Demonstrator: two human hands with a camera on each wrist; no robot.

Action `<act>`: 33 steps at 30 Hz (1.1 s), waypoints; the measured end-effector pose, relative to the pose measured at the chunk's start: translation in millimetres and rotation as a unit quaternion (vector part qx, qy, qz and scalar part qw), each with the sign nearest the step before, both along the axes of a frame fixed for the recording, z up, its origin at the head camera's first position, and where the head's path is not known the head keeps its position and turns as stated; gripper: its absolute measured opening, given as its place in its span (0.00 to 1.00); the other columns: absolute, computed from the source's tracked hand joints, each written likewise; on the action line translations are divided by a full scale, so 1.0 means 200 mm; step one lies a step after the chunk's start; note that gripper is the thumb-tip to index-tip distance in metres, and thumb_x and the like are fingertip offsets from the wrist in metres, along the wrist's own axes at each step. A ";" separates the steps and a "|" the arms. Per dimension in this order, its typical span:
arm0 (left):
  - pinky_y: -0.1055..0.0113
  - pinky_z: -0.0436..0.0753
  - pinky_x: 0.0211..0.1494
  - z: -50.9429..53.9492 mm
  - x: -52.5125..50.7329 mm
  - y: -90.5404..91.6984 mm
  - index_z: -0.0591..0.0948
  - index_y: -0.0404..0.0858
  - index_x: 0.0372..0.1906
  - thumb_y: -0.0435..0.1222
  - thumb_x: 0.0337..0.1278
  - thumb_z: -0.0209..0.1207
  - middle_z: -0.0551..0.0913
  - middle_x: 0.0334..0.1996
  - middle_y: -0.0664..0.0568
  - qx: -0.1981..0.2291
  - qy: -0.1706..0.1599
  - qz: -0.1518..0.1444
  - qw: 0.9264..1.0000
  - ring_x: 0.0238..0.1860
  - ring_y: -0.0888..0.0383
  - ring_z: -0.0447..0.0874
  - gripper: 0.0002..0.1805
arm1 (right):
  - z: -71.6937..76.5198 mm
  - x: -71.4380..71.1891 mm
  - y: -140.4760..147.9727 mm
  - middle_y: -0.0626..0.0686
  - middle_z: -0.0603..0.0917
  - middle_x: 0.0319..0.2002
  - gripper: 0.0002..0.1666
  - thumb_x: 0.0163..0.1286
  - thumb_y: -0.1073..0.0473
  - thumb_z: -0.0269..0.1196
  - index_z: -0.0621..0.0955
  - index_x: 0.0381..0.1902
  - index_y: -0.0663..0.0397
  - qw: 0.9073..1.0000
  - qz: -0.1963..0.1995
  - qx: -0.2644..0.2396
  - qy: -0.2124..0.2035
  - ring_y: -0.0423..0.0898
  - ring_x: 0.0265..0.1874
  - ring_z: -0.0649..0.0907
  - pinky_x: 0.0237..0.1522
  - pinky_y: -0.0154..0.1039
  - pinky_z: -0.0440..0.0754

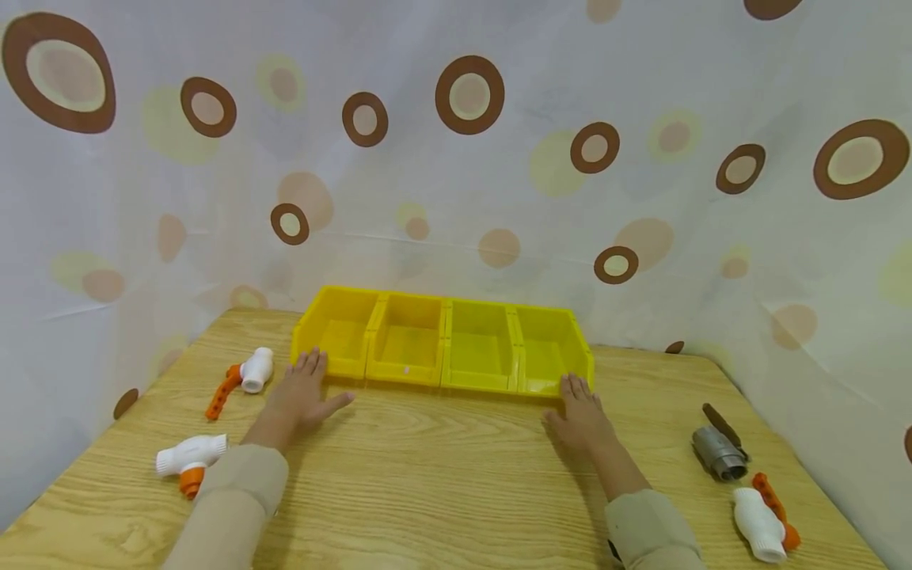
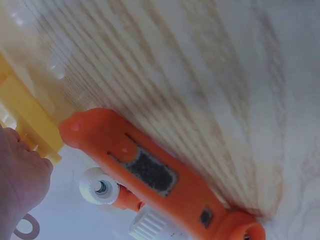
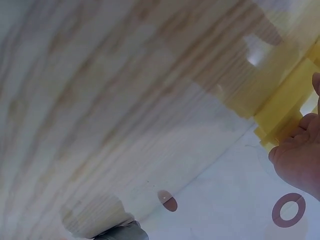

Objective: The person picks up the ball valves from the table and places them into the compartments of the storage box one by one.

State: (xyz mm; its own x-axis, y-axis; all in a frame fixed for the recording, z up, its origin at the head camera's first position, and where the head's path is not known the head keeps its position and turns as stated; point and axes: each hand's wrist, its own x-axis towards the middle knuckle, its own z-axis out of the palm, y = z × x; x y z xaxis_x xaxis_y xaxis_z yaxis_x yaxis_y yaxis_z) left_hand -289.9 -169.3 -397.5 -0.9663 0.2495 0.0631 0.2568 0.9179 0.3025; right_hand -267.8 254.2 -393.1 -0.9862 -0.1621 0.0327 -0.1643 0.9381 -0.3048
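Several yellow plastic bins (image 1: 406, 372) stand side by side in a row near the back of the wooden table, and nothing shows inside them. My left hand (image 1: 299, 392) has its fingers extended against the front of the leftmost bin (image 2: 30, 115), thumb spread to the right. At the other end, my right hand (image 1: 583, 416) touches the front of the rightmost bin (image 3: 285, 105) with fairly straight fingers. Neither hand grips anything.
Two white ball valves (image 1: 256, 370) (image 1: 207, 451) with orange handles lie left of my left arm. On the right lie a grey valve (image 1: 716, 453) with a dark handle and a white valve (image 1: 758, 522) with an orange handle. A patterned curtain (image 1: 456, 198) hangs behind the table.
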 end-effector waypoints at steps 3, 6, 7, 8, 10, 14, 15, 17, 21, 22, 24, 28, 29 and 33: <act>0.38 0.47 0.70 -0.01 0.00 0.00 0.48 0.20 0.68 0.58 0.61 0.47 0.45 0.70 0.27 0.003 0.003 -0.003 1.000 0.70 0.31 0.43 0.49 | -0.01 -0.01 0.01 0.74 0.46 0.69 0.42 0.71 0.53 0.50 0.46 0.68 0.77 1.000 -0.001 0.005 0.000 0.69 0.69 0.46 0.68 0.63 0.45; 0.38 0.47 0.70 -0.01 0.00 0.00 0.48 0.21 0.68 0.57 0.62 0.46 0.46 0.70 0.27 0.003 0.004 -0.004 1.000 0.70 0.32 0.42 0.49 | -0.01 -0.01 0.01 0.74 0.46 0.69 0.42 0.71 0.53 0.50 0.46 0.68 0.77 1.000 -0.001 0.006 0.001 0.69 0.69 0.46 0.68 0.63 0.45; 0.38 0.46 0.70 -0.01 0.00 0.00 0.48 0.21 0.68 0.57 0.62 0.46 0.46 0.70 0.27 0.004 0.004 -0.004 1.000 0.70 0.32 0.42 0.49 | -0.01 -0.01 0.02 0.74 0.46 0.69 0.42 0.71 0.53 0.50 0.46 0.68 0.78 1.000 -0.002 0.005 0.002 0.69 0.69 0.46 0.68 0.63 0.45; 0.38 0.46 0.70 -0.02 0.00 0.01 0.48 0.21 0.68 0.57 0.62 0.46 0.46 0.70 0.27 0.004 0.004 -0.006 1.000 0.70 0.31 0.42 0.49 | -0.02 -0.01 0.02 0.74 0.46 0.69 0.42 0.71 0.53 0.50 0.46 0.68 0.78 1.000 -0.002 0.003 0.001 0.69 0.69 0.46 0.68 0.63 0.45; 0.39 0.46 0.70 -0.02 0.00 0.01 0.48 0.21 0.68 0.57 0.62 0.46 0.45 0.70 0.28 0.005 0.005 -0.007 1.000 0.71 0.32 0.42 0.48 | -0.02 -0.01 0.02 0.74 0.46 0.69 0.42 0.71 0.53 0.50 0.47 0.68 0.78 1.000 -0.003 0.000 0.004 0.69 0.69 0.46 0.68 0.63 0.45; 0.39 0.46 0.71 -0.04 0.00 0.01 0.47 0.21 0.69 0.57 0.63 0.44 0.45 0.70 0.28 0.001 0.007 -0.007 1.000 0.71 0.32 0.41 0.48 | -0.02 -0.01 0.03 0.74 0.46 0.69 0.42 0.71 0.54 0.50 0.47 0.68 0.78 1.000 -0.002 -0.002 0.007 0.69 0.69 0.46 0.68 0.63 0.45; 0.39 0.46 0.71 -0.04 -0.01 0.01 0.47 0.21 0.69 0.57 0.63 0.44 0.45 0.70 0.28 0.001 0.007 -0.007 1.000 0.71 0.32 0.41 0.48 | -0.02 -0.01 0.04 0.74 0.46 0.69 0.42 0.71 0.54 0.50 0.47 0.68 0.78 1.000 -0.001 -0.001 0.008 0.69 0.69 0.46 0.68 0.63 0.45; 0.40 0.46 0.71 -0.05 -0.01 0.01 0.47 0.21 0.69 0.57 0.64 0.43 0.45 0.70 0.29 -0.002 0.007 -0.007 1.000 0.71 0.32 0.41 0.47 | -0.02 -0.01 0.04 0.74 0.46 0.69 0.42 0.71 0.54 0.49 0.46 0.67 0.78 1.000 0.001 -0.001 0.007 0.70 0.69 0.46 0.68 0.64 0.45; 0.40 0.46 0.71 -0.05 -0.01 0.02 0.46 0.21 0.69 0.56 0.65 0.42 0.44 0.71 0.29 -0.002 0.006 -0.011 1.000 0.71 0.33 0.41 0.46 | -0.02 -0.01 0.05 0.75 0.46 0.69 0.42 0.71 0.53 0.49 0.46 0.67 0.79 1.000 0.004 -0.002 0.010 0.70 0.69 0.46 0.67 0.65 0.45; 0.40 0.46 0.71 -0.05 -0.01 0.02 0.46 0.22 0.69 0.56 0.65 0.42 0.44 0.71 0.29 -0.004 0.005 -0.011 1.000 0.71 0.33 0.40 0.46 | -0.02 -0.01 0.06 0.75 0.46 0.69 0.42 0.71 0.54 0.49 0.46 0.67 0.80 1.000 0.004 -0.002 0.010 0.70 0.69 0.46 0.67 0.65 0.45; 0.40 0.46 0.71 -0.04 -0.01 0.03 0.46 0.22 0.69 0.57 0.65 0.42 0.44 0.71 0.29 -0.004 0.007 -0.013 1.000 0.71 0.33 0.40 0.46 | -0.01 -0.01 0.06 0.75 0.46 0.69 0.42 0.71 0.53 0.49 0.46 0.67 0.80 1.000 0.004 0.000 0.010 0.70 0.69 0.46 0.67 0.65 0.45; 0.40 0.46 0.71 -0.05 -0.01 0.03 0.46 0.22 0.69 0.57 0.65 0.41 0.44 0.71 0.29 -0.007 0.008 -0.014 1.000 0.71 0.33 0.40 0.46 | -0.01 0.00 0.07 0.75 0.45 0.69 0.42 0.72 0.54 0.49 0.46 0.67 0.80 1.000 0.002 0.000 0.005 0.70 0.69 0.45 0.67 0.65 0.45; 0.40 0.46 0.71 -0.05 -0.01 0.03 0.46 0.22 0.69 0.56 0.65 0.42 0.44 0.71 0.29 -0.006 0.009 -0.015 1.000 0.71 0.33 0.40 0.46 | -0.01 0.00 0.07 0.75 0.45 0.69 0.42 0.72 0.53 0.49 0.46 0.67 0.80 1.000 0.002 0.000 0.003 0.70 0.69 0.45 0.67 0.65 0.45; 0.40 0.46 0.71 -0.06 -0.01 0.03 0.46 0.22 0.69 0.56 0.66 0.41 0.44 0.71 0.29 -0.008 0.010 -0.016 1.000 0.71 0.33 0.40 0.45 | -0.01 0.00 0.07 0.74 0.45 0.69 0.42 0.72 0.53 0.48 0.46 0.67 0.79 1.000 0.000 -0.002 -0.001 0.70 0.69 0.45 0.67 0.65 0.44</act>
State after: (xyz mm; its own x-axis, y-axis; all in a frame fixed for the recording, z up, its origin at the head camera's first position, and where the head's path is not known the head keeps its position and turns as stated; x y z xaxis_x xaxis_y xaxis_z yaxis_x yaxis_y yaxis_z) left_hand -292.3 -163.3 -408.9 -0.9565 0.2812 0.0781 0.2918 0.9138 0.2826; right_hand -267.8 268.0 -395.0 -0.9864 -0.1613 0.0317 -0.1632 0.9369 -0.3093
